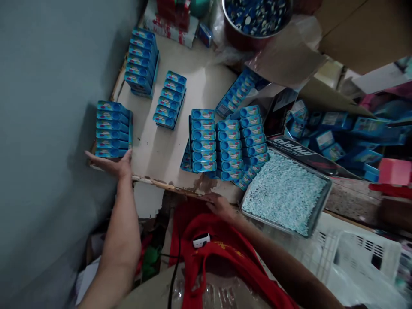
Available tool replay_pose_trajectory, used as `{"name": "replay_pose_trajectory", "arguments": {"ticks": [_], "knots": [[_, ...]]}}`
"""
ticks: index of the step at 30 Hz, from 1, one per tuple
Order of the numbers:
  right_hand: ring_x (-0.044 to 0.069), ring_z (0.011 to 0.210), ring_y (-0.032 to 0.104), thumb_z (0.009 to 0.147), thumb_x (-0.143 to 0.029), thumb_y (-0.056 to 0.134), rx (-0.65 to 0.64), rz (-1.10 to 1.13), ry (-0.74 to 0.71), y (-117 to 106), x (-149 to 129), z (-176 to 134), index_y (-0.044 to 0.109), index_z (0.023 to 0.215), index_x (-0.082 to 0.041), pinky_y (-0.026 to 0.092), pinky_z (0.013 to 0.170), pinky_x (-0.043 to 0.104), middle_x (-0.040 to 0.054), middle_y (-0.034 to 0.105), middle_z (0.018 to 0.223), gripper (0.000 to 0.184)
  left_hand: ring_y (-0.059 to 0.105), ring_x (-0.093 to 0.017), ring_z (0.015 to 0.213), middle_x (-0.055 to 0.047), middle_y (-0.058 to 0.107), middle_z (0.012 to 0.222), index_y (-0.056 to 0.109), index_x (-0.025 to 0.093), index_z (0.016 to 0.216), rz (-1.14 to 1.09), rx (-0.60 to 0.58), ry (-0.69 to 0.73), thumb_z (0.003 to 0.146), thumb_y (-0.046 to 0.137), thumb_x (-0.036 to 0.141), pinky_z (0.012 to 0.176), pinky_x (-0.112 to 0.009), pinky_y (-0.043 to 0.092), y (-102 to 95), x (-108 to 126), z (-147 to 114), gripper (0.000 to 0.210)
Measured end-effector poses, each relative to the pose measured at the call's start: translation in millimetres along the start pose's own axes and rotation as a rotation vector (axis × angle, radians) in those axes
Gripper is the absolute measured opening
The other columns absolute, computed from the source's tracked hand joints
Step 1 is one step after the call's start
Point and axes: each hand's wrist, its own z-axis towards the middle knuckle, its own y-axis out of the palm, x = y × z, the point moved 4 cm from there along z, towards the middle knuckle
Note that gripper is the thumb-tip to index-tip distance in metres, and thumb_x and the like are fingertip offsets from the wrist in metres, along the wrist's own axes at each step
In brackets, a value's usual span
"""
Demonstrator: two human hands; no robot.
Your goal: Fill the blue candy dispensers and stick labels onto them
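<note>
My left hand (117, 165) is open at the near end of a row of small blue boxes (111, 128) by the wall. Its fingers and thumb are spread, touching or almost touching the nearest box. My right hand (220, 207) lies at the table's near edge, just above the red apron (212, 223). Its fingers look loosely stretched out, with nothing visible in them. Two more rows of blue boxes, one at the far left (140, 64) and one mid-table (170, 99), stand beyond. Stacked blue boxes (203, 141) rise in front of my right hand.
A metal tray (322, 201) of small pale-blue pieces sits right of the stacks. A pot (236, 36) of blue and white pieces stands at the back. Right lies an open carton (289, 148) with blue packs. The wall (58, 107) bounds the left side.
</note>
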Motion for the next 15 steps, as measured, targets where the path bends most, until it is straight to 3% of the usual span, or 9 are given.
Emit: {"name": "replay_pose_trajectory", "arguments": {"ticks": [3,5,6,8,11,15], "knots": [[0.025,0.106,0.073,0.091,-0.015,0.059,0.040,-0.022,0.036,-26,28,-17,0.074,0.122,-0.021,0.058,0.099,0.040,0.0115,0.077,0.118,0.035,0.033,-0.039,0.154,-0.011,0.055,0.145,0.044,0.019,0.142,0.126,0.257,-0.104,0.092,0.067,0.052,0.127,-0.062,0.031,-13.8,6,-32,0.065],[0.024,0.103,0.074,0.093,-0.017,0.057,0.027,-0.020,0.008,-36,42,-32,0.074,0.121,-0.020,0.058,0.096,0.037,0.0111,0.077,0.116,0.033,0.039,-0.039,0.151,-0.017,0.044,0.157,0.041,0.021,0.148,0.196,0.307,-0.136,0.088,0.072,0.044,0.126,-0.059,0.033,-4.9,11,-79,0.071],[0.023,0.102,0.074,0.094,-0.019,0.055,0.021,-0.021,-0.015,-40,48,-42,0.074,0.121,-0.021,0.058,0.095,0.036,0.0105,0.077,0.115,0.033,0.043,-0.039,0.147,-0.019,0.041,0.160,0.039,0.020,0.150,0.217,0.283,-0.156,0.083,0.078,0.033,0.126,-0.056,0.034,4.6,12,-107,0.079],[0.023,0.102,0.074,0.096,-0.023,0.051,0.010,-0.029,-0.060,-45,64,-62,0.074,0.119,-0.021,0.058,0.093,0.034,0.0098,0.077,0.113,0.033,0.042,-0.038,0.148,-0.021,0.048,0.154,0.043,0.018,0.148,0.239,0.107,-0.159,0.079,0.080,0.021,0.126,-0.053,0.030,32.4,9,-168,0.078],[0.023,0.099,0.074,0.097,-0.027,0.046,-0.048,-0.058,-0.112,-50,91,-85,0.073,0.119,-0.022,0.059,0.090,0.035,0.0102,0.077,0.112,0.036,0.056,-0.034,0.133,-0.018,0.064,0.136,0.058,0.017,0.135,0.256,0.061,-0.262,0.076,0.082,0.017,0.117,-0.048,0.042,61.7,-13,-247,0.063],[0.025,0.096,0.075,0.095,-0.030,0.044,-0.192,-0.149,-0.203,-44,104,-85,0.073,0.120,-0.021,0.059,0.087,0.037,0.0112,0.078,0.109,0.040,0.060,-0.030,0.129,-0.015,0.068,0.130,0.067,0.018,0.123,0.223,0.031,-0.555,0.079,0.080,0.018,0.113,-0.043,0.045,63.9,-61,-315,0.045]]}}
